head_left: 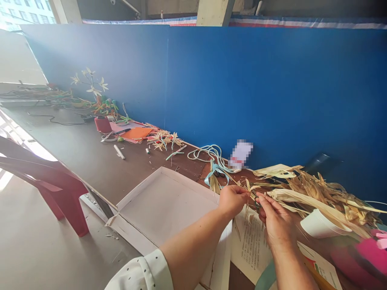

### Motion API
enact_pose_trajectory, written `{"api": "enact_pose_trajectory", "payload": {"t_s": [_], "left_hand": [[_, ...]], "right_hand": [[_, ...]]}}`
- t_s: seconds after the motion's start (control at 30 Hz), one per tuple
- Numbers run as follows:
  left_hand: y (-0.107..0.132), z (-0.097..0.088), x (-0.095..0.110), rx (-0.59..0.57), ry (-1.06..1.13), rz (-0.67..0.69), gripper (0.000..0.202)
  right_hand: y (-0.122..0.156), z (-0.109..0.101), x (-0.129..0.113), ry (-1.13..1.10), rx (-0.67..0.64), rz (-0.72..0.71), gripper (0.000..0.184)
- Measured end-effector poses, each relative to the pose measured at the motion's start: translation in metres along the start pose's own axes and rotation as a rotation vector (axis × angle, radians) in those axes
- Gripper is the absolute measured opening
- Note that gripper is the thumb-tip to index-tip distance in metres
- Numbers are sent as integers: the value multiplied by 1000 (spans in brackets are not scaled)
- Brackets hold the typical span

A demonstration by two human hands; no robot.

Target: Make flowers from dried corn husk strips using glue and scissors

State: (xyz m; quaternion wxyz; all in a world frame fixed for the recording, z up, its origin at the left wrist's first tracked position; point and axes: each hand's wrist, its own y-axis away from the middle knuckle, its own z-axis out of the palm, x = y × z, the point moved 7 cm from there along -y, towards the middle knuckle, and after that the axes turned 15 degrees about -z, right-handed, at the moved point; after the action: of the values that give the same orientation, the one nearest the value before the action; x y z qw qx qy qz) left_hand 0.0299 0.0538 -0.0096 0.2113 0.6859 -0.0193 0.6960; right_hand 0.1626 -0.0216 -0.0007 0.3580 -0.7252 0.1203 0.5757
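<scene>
My left hand [232, 200] and my right hand [274, 219] meet over the table, both pinched on a small piece made of dry corn-husk strips [253, 196]. Thin pale strips hang down from it between the two hands. My left forearm comes out of a white dotted sleeve [142, 272]. A printed paper sheet [252, 245] lies under the hands. A big heap of dry corn husks [320, 197] lies just right of my right hand.
A shallow white cardboard tray [165, 201] sits left of my hands. Light-blue cords [211, 155], husk flowers [165, 139], orange paper [136, 133] and a red cup [102, 124] line the blue wall [272, 88]. A white paper cup [319, 223] lies right; a red plastic chair [54, 181] stands left.
</scene>
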Motion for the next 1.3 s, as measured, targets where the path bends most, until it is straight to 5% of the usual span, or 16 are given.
{"api": "enact_pose_trajectory", "payload": {"t_s": [0.33, 0.5, 0.83, 1.1, 1.3], "left_hand": [[-3, 3, -3, -54, 140, -48, 15], [-4, 3, -3, -55, 150, -44, 15], [7, -8, 8, 115, -110, 80, 17], [23, -5, 25, 223, -482, 332, 23], [31, 7, 27, 217, -740, 541, 26]], "right_hand": [[-7, -7, 6, -27, 10, -35, 44], [-5, -12, -6, 219, -22, -112, 43], [1, 3, -35, 207, -125, -260, 40], [8, 12, -54, 328, -192, -570, 28], [12, 9, -80, 740, -130, -951, 27]]}}
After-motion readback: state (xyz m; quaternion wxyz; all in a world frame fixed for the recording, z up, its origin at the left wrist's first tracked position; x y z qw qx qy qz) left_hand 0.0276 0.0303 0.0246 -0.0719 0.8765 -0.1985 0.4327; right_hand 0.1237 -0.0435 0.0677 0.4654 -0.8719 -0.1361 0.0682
